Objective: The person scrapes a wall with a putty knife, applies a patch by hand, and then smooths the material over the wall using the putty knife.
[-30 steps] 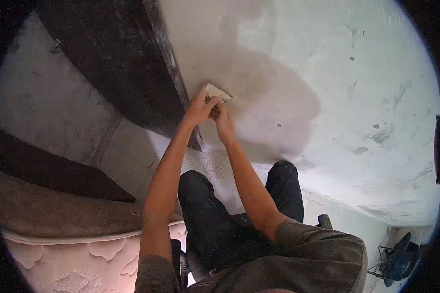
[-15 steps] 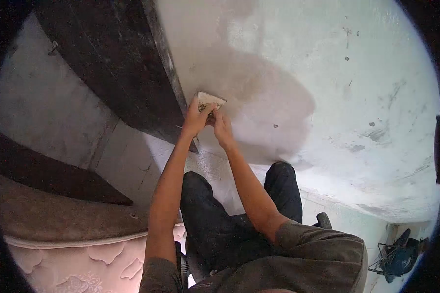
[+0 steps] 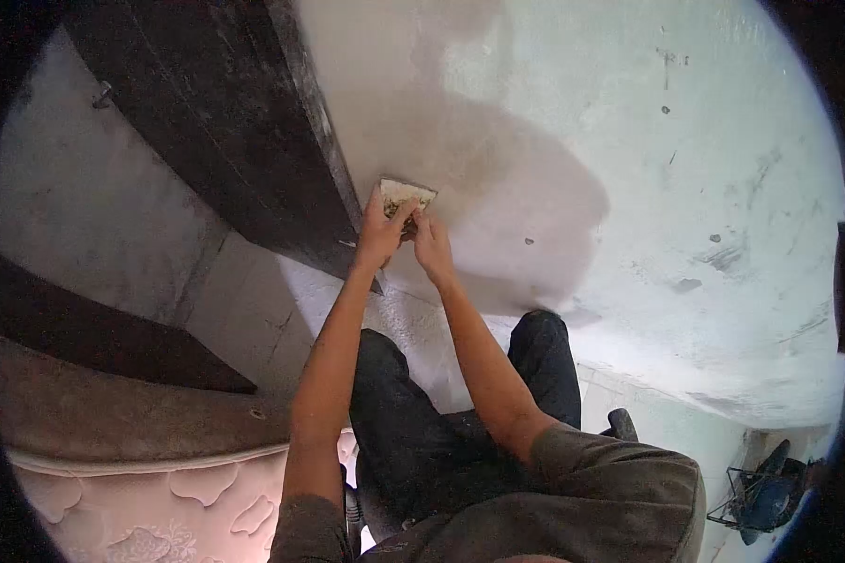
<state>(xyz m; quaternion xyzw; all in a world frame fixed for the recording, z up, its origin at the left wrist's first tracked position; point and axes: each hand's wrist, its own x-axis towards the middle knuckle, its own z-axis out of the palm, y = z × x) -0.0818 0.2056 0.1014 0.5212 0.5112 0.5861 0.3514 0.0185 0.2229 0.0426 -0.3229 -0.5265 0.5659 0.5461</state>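
In front of the wall, my left hand (image 3: 376, 234) grips the left side of a flat, pale piece with brown specks (image 3: 402, 190) and a thin dark far edge. What kind of thing it is, I cannot tell. My right hand (image 3: 432, 247) has its fingers closed at the lower right of the same piece, close to my left thumb. Both arms reach forward over my bent knees. Around the hands, the plastered wall (image 3: 535, 178) carries a large brownish-grey patch on a whiter surface.
A dark wooden panel (image 3: 244, 122) stands just left of my hands. Further left lie another dark board (image 3: 113, 328) and a pink quilted mattress (image 3: 188, 497). White floor (image 3: 408, 324) shows between my knees. At lower right sits a dark blue object with a thin frame (image 3: 765, 497).
Both hands and the pale piece stay in nearly the same place, shifted a few pixels to the right. The fingers of the left hand have moved slightly over its face.
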